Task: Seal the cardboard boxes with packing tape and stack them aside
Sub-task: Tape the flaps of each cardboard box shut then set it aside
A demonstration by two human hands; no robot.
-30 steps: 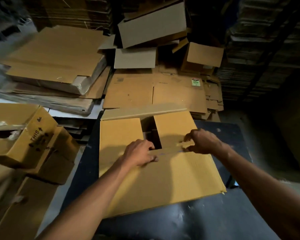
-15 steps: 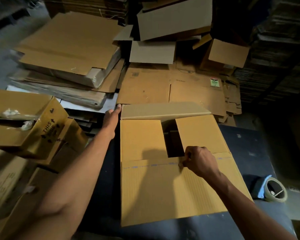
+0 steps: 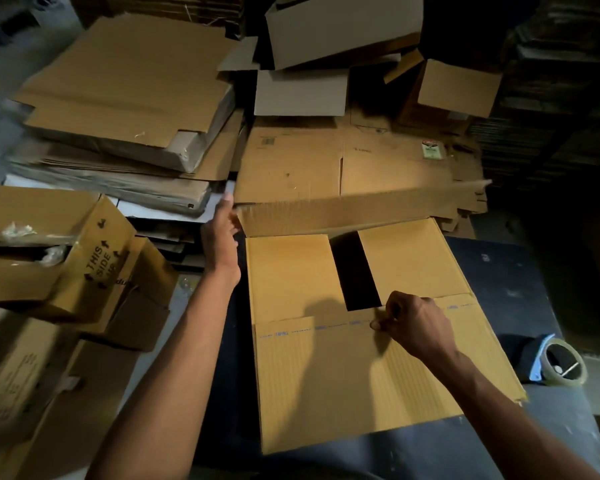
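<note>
Fingers: our right hand [image 3: 417, 326] pinches the near flap; our left hand [image 3: 220, 237], fingers straight, touches the far flap.
Brown cardboard box [image 3: 378, 375]: light, stiff; we judge the flap edges best to hold.

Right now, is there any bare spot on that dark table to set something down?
Yes: dark table shows bare right of the box, beyond the tape roll, plus a strip along the near edge. Left is crowded: the open carton and flattened cardboard stacks press close, leaving only the gap where the left hand reaches.
</note>
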